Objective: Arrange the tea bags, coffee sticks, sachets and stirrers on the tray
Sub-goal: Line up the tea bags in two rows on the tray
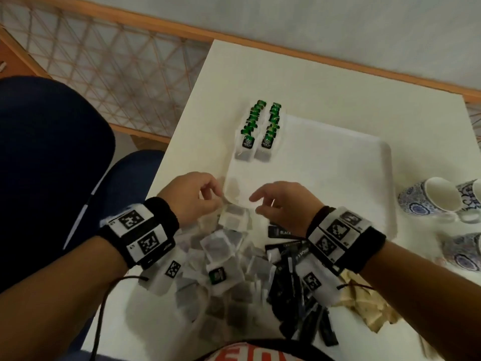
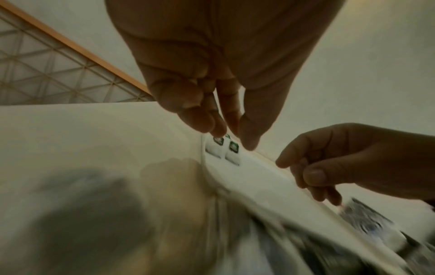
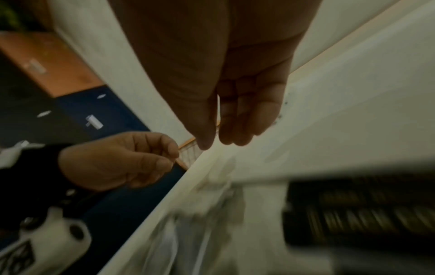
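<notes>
A white tray lies on the white table. Two short rows of green-tagged tea bags sit at the tray's far left corner. A loose pile of tea bags spreads in front of the tray, with black coffee sticks to its right. My left hand hovers at the tray's near left corner with fingers loosely curled toward the thumb and nothing visible between them. Beside it, over the tray's near edge, my right hand has relaxed fingers and holds nothing.
Blue-patterned mugs stand at the table's right side. A heap of tan pieces lies near the front right, too blurred to name. A dark blue chair is to the left of the table.
</notes>
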`<action>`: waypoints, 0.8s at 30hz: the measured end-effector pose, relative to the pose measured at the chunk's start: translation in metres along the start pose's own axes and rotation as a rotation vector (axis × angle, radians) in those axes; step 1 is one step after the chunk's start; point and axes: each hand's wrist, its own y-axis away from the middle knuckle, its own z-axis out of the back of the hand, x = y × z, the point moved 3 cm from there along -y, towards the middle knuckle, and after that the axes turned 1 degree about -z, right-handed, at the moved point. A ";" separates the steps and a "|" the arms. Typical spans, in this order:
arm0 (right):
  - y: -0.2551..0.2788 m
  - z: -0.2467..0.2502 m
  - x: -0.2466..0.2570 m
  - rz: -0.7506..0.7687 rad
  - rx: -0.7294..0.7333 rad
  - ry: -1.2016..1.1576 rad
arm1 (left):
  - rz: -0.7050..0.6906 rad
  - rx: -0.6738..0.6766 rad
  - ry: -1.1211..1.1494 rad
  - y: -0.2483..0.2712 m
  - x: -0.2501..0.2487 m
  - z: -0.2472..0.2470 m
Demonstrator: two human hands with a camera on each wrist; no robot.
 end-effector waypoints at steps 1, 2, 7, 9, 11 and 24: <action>0.009 -0.010 0.003 0.011 0.033 0.042 | -0.003 0.017 -0.011 0.015 0.004 -0.004; 0.018 -0.019 0.006 0.010 0.064 0.096 | 0.001 0.035 -0.008 0.029 0.008 -0.007; 0.051 -0.048 0.009 -0.031 0.163 0.323 | 0.004 0.135 -0.051 0.091 0.026 -0.035; 0.062 -0.057 0.011 -0.040 0.180 0.358 | -0.020 0.215 -0.136 0.109 0.028 -0.049; 0.071 -0.068 0.015 -0.041 0.181 0.403 | -0.026 0.273 -0.194 0.121 0.031 -0.062; 0.059 -0.098 0.032 -0.157 0.177 0.325 | -0.049 0.149 -0.181 0.105 0.025 -0.091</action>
